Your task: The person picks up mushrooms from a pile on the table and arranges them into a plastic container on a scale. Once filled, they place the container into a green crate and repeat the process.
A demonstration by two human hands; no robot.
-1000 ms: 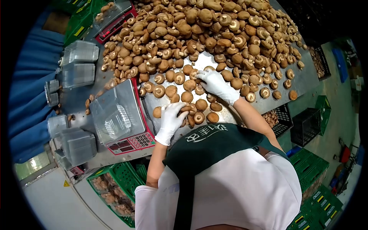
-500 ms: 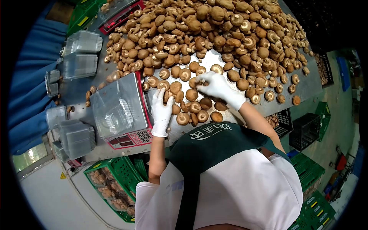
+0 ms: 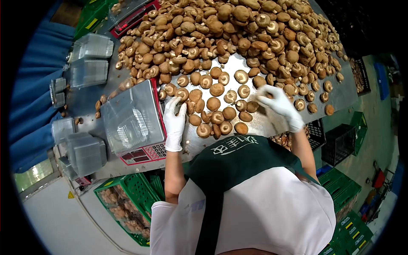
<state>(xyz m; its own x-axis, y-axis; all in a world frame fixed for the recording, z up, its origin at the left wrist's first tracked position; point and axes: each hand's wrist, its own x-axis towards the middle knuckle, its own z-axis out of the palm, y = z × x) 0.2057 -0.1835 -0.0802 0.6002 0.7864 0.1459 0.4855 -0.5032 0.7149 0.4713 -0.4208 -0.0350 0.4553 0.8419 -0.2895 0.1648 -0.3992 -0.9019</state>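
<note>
Mushrooms (image 3: pixel 221 111), brown caps, lay loose on the steel table (image 3: pixel 268 124) between both gloved hands, some gill-side up, some cap-up. Left hand (image 3: pixel 175 120) lay flat, fingers stretched out and apart, tips touching a mushroom at the near-left edge of that loose group, nothing gripped. Right hand (image 3: pixel 278 102) sat at the right edge of the group, fingers curled down over caps at the foot of the big pile (image 3: pixel 238 38); couldn't tell if it held one. Just beside the left hand stood a red scale (image 3: pixel 143 154) with a keypad, an empty clear tray (image 3: pixel 127 123) sitting on its pan. Stacks of clear trays (image 3: pixel 87 59) lay further left, another stack (image 3: pixel 83 154) nearer the table edge. A few stray mushrooms lay near those stacks. A second red scale (image 3: pixel 132 18) was at the far side, against the pile. Green crates (image 3: pixel 127 199) with mushrooms sat below the table on the left, black crates (image 3: pixel 340 140) on the right. Person wore a dark green apron (image 3: pixel 238 158) over a white shirt.
</note>
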